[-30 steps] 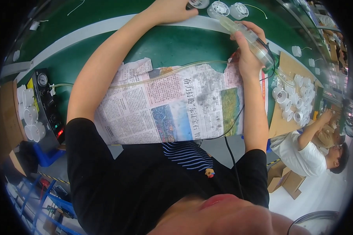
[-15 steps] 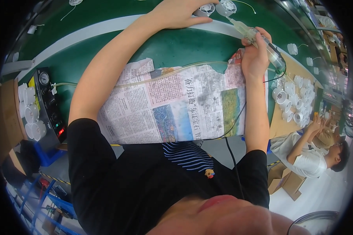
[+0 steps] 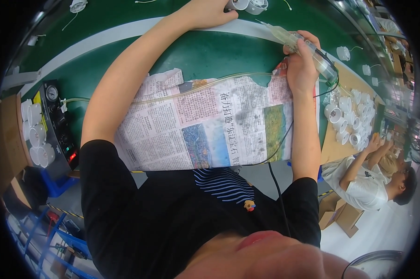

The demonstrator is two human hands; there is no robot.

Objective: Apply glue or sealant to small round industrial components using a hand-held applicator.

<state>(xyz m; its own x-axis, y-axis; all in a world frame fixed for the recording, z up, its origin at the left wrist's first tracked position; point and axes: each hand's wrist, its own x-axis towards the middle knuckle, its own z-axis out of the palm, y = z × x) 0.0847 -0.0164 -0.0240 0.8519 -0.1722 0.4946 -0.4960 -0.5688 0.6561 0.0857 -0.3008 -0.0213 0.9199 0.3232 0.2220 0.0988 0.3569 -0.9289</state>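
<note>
At the top edge, my left hand (image 3: 212,14) reaches over the pale rail, its thumb against a white round plastic cup (image 3: 239,4); its other fingers are partly cut off by the picture's edge. Beside that cup stands a second white cup (image 3: 257,6). Closed in my right hand (image 3: 304,65) is a clear dispensing syringe (image 3: 325,69), its pale tapered nozzle pointing up and left towards the cups. The nozzle tip is a little apart from both cups. A clear air tube (image 3: 210,83) crosses the newspaper (image 3: 247,123) in front of me.
At the left, a black dispenser box (image 3: 61,123) with a gauge stands beside stacked white cups (image 3: 35,132). Many white cups (image 3: 352,116) sit on a cardboard sheet at the right. Corded white parts (image 3: 343,53) lie beyond the rail (image 3: 131,30). A co-worker (image 3: 366,181) sits at the right.
The white cups and parts beyond the rail have shifted left. My left hand has moved left along with its cup. The syringe nozzle has swung slightly left and away from the second cup.
</note>
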